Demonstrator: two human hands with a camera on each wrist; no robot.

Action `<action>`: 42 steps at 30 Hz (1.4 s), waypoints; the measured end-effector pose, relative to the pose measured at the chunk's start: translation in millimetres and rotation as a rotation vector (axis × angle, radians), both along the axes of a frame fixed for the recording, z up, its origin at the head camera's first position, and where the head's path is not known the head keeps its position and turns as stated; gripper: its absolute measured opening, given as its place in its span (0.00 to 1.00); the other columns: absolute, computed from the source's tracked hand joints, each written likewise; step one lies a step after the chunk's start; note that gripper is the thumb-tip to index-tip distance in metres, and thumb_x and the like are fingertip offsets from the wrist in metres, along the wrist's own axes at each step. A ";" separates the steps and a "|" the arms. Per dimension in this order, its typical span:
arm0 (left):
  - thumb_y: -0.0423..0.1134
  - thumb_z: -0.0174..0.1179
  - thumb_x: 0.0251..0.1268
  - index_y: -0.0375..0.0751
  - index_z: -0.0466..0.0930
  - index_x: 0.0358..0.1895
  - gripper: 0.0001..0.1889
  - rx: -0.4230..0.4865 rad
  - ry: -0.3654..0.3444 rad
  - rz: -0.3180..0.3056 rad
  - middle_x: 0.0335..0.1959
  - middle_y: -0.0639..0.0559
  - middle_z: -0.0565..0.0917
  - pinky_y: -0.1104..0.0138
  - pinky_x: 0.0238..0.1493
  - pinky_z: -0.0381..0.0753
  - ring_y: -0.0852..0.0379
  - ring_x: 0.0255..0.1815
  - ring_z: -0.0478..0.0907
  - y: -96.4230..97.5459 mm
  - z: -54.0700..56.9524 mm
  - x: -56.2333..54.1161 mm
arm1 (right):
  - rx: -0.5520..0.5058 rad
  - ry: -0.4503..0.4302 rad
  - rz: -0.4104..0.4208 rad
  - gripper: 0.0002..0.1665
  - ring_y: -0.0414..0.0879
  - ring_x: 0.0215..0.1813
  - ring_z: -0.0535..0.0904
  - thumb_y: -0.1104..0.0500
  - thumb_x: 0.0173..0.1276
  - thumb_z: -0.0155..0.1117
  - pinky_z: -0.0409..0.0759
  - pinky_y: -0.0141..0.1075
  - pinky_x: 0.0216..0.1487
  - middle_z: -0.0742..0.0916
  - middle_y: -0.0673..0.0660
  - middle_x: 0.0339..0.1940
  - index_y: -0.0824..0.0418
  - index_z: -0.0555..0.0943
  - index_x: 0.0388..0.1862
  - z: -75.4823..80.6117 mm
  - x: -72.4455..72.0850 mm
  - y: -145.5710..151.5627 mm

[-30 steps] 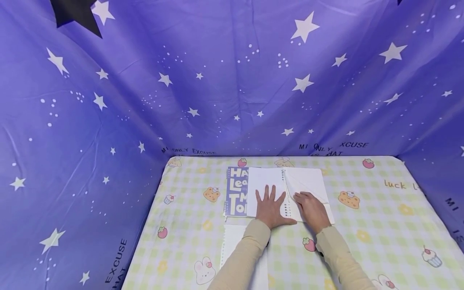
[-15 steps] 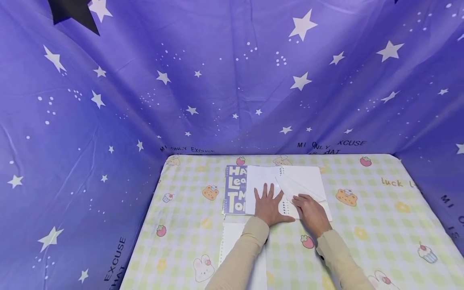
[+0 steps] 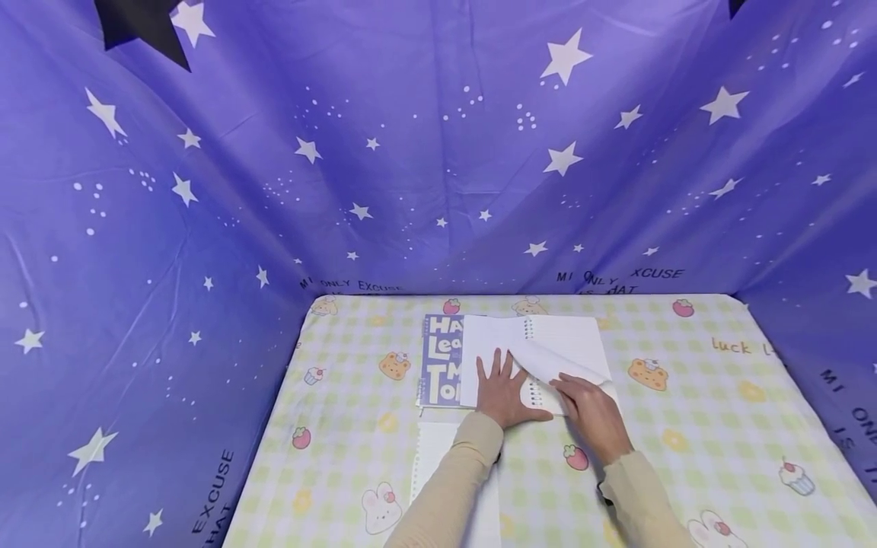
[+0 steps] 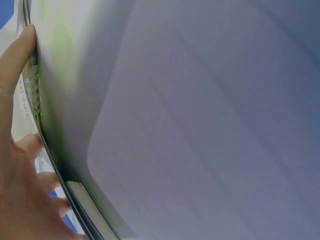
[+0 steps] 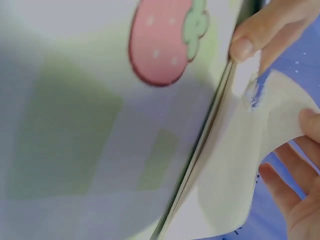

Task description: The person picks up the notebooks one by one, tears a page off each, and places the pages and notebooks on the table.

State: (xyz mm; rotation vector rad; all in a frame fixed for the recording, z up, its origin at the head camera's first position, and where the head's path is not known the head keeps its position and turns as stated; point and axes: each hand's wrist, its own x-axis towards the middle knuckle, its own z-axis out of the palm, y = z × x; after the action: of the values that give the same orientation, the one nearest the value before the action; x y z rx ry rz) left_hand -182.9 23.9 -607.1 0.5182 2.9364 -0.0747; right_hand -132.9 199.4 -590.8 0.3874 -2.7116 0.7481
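Note:
An open spiral notebook (image 3: 569,331) lies on the table, its coil (image 3: 536,394) running down the middle. My left hand (image 3: 503,392) is spread flat on its left page, with the thumb (image 5: 244,47) across the coil's near end. My right hand (image 3: 591,411) pinches a white sheet (image 3: 558,361) over the right page. This sheet's inner edge is lifted and curled away from the upper coil; the right wrist view shows a ragged edge near the left thumb. Whether its near end is still on the coil, I cannot tell.
A purple notebook (image 3: 438,365) with large white letters lies partly under the left page. Nearer, a loose white sheet (image 3: 433,449) with a holed edge lies partly under the left forearm. The checked tablecloth (image 3: 712,426) meets a purple star-patterned curtain (image 3: 438,175) behind.
The sheet in my right hand has come away from the upper coil and folded over further. My right hand has drawn slightly nearer to me; my left hand stays on the page.

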 end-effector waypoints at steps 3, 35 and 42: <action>0.90 0.46 0.38 0.68 0.50 0.79 0.59 -0.003 -0.009 0.008 0.81 0.52 0.52 0.42 0.78 0.46 0.48 0.82 0.41 0.0 -3.0 -1.4 | -0.024 0.042 0.001 0.14 0.60 0.53 0.84 0.70 0.61 0.69 0.82 0.55 0.51 0.88 0.63 0.51 0.62 0.88 0.46 1.3 6.0 0.5; 0.87 0.51 0.39 0.69 0.48 0.79 0.59 0.087 -0.006 0.009 0.82 0.52 0.47 0.41 0.78 0.42 0.48 0.83 0.39 2.4 -5.6 -5.7 | -0.316 0.236 -0.236 0.12 0.11 0.56 0.66 0.74 0.64 0.65 0.62 0.07 0.56 0.90 0.62 0.40 0.65 0.86 0.44 20.9 68.2 15.7; 0.88 0.50 0.40 0.68 0.49 0.79 0.59 0.086 0.015 0.001 0.82 0.52 0.49 0.41 0.78 0.45 0.47 0.82 0.41 3.2 -5.7 -6.3 | -0.357 0.247 -0.299 0.11 0.10 0.55 0.67 0.75 0.63 0.65 0.63 0.07 0.55 0.89 0.66 0.41 0.69 0.86 0.43 28.9 79.8 19.5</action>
State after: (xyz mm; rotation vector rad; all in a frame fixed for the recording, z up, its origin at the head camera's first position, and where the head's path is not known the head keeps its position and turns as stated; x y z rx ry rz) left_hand -189.2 27.1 -612.8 0.5305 2.9651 0.0481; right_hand -53.1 218.9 -561.9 -0.0105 -2.2754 0.9960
